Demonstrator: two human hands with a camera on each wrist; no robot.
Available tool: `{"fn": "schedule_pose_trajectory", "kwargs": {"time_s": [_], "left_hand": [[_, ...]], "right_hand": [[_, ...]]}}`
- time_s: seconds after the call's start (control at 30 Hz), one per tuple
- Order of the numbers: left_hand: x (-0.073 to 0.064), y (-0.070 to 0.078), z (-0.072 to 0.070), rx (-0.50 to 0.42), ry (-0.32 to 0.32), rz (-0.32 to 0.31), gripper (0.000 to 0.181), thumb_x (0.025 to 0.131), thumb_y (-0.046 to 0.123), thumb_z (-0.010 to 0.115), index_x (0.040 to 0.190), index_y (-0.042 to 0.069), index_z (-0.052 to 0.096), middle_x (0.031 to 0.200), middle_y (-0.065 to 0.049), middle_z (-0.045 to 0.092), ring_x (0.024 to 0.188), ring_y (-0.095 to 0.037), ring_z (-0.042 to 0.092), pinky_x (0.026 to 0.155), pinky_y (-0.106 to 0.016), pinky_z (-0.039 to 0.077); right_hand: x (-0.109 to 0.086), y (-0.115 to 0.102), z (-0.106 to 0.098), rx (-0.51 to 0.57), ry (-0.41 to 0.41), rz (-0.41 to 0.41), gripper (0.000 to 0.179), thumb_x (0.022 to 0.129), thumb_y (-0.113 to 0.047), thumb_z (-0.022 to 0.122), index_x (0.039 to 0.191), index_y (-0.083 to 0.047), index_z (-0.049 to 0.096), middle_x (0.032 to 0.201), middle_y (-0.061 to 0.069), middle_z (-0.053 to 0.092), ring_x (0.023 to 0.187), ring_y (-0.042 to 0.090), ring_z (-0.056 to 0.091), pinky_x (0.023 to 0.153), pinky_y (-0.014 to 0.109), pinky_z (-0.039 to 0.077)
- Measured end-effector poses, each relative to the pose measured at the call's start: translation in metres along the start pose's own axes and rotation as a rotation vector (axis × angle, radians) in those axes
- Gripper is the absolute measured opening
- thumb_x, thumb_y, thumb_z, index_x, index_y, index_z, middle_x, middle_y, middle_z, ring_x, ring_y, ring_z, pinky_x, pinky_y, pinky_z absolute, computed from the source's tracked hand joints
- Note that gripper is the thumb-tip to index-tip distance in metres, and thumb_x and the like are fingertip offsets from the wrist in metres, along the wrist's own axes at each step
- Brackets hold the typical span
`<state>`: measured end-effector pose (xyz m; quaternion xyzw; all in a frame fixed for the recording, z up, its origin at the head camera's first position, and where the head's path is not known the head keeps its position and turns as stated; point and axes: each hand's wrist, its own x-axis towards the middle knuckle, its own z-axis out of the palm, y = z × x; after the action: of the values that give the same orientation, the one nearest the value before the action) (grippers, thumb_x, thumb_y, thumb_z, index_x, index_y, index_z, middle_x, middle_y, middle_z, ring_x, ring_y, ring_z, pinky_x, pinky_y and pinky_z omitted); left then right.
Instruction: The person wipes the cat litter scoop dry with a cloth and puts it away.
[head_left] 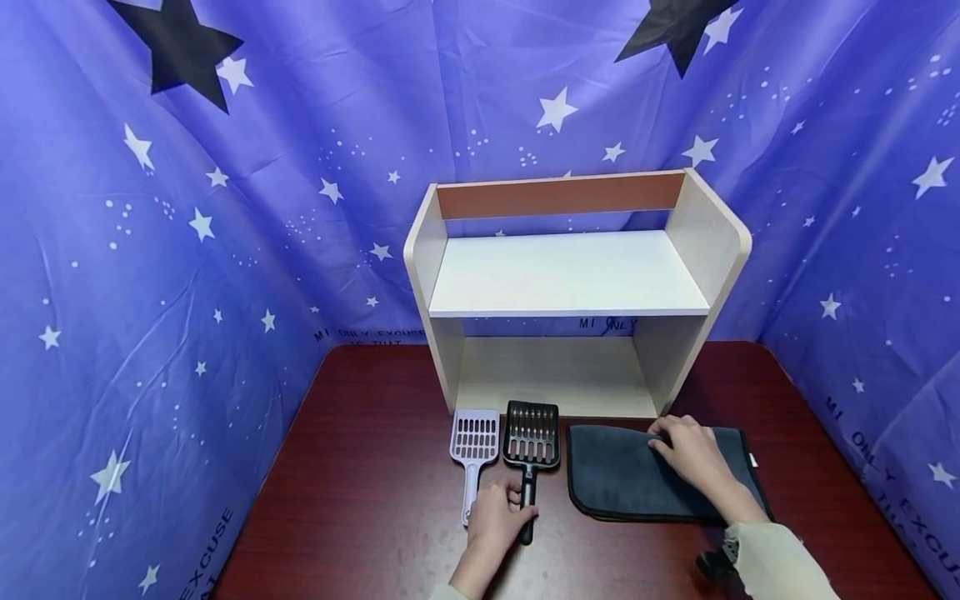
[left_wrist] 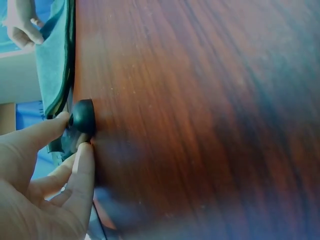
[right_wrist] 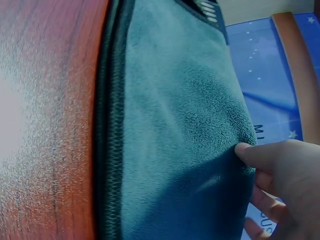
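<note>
On the table lies a black litter scoop [head_left: 530, 435], its slotted head toward the shelf. My left hand [head_left: 494, 515] holds its handle between thumb and fingers; the rounded handle end [left_wrist: 84, 117] shows in the left wrist view. Just left of it, a pale lilac litter scoop [head_left: 476, 437] lies parallel, its handle partly behind the left hand. A dark grey folded cloth [head_left: 611, 475] with black stitched edging lies to the right. My right hand [head_left: 692, 454] pinches its far folded edge, thumb [right_wrist: 245, 151] on top and fingers at the other side.
A two-tier wooden shelf [head_left: 570, 275] stands at the back of the dark red table [head_left: 360, 492], close behind the scoop heads. Blue star-printed curtains [head_left: 225, 275] hang around the table. A small black object [head_left: 715, 565] is beside the right sleeve.
</note>
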<state>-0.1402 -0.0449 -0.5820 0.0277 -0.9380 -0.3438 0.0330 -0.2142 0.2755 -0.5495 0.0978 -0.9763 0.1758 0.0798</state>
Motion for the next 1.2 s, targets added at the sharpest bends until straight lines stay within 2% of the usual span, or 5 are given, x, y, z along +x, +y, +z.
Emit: {"fn": "schedule_pose_trajectory", "kwargs": {"time_s": [0.3,0.57,0.83,1.03,1.2], "left_hand": [[-0.001,-0.001,-0.003,-0.048,-0.051,0.009,0.026,0.070,0.019,0.088,0.086,0.013,0.068,0.069,0.010,0.066,0.058,0.001,0.053,0.053,-0.019,0.041],[0.001,-0.006,-0.012,-0.286,-0.119,-0.052,0.022,0.073,0.009,0.083,0.091,0.005,0.071,0.074,0.004,0.070,0.062,-0.002,0.061,0.057,-0.019,0.047],[0.006,-0.012,-0.020,-0.475,-0.170,-0.056,0.024,0.073,-0.001,0.080,0.093,-0.001,0.068,0.080,-0.010,0.074,0.069,-0.010,0.066,0.060,-0.020,0.051],[0.005,-0.012,-0.027,-0.516,-0.198,-0.051,0.026,0.074,-0.003,0.079,0.096,-0.005,0.066,0.084,-0.016,0.075,0.076,-0.014,0.067,0.063,-0.021,0.052],[0.005,-0.011,-0.035,-0.566,-0.227,-0.065,0.024,0.076,-0.004,0.077,0.097,-0.007,0.065,0.086,-0.018,0.075,0.076,-0.014,0.068,0.063,-0.022,0.054]], "right_hand": [[-0.008,-0.011,-0.019,0.042,0.020,-0.020,0.010,0.084,-0.018,0.077,0.089,-0.018,0.068,0.084,0.000,0.070,0.081,0.023,0.060,0.069,0.051,0.047],[-0.012,-0.020,-0.034,0.162,0.053,-0.034,0.008,0.086,-0.017,0.075,0.091,-0.016,0.069,0.088,0.002,0.070,0.082,0.020,0.056,0.070,0.041,0.039],[-0.013,-0.027,-0.040,0.240,0.196,-0.099,0.011,0.083,-0.010,0.078,0.089,-0.015,0.070,0.088,-0.002,0.072,0.080,0.005,0.054,0.070,0.027,0.045],[-0.013,-0.033,-0.043,0.313,0.262,-0.096,0.012,0.082,-0.008,0.077,0.089,-0.013,0.069,0.087,0.000,0.070,0.084,-0.001,0.053,0.073,0.015,0.040],[-0.011,-0.039,-0.043,0.418,0.371,-0.186,0.021,0.077,0.006,0.078,0.086,-0.009,0.066,0.099,0.009,0.065,0.095,-0.009,0.050,0.080,0.003,0.037]]}}
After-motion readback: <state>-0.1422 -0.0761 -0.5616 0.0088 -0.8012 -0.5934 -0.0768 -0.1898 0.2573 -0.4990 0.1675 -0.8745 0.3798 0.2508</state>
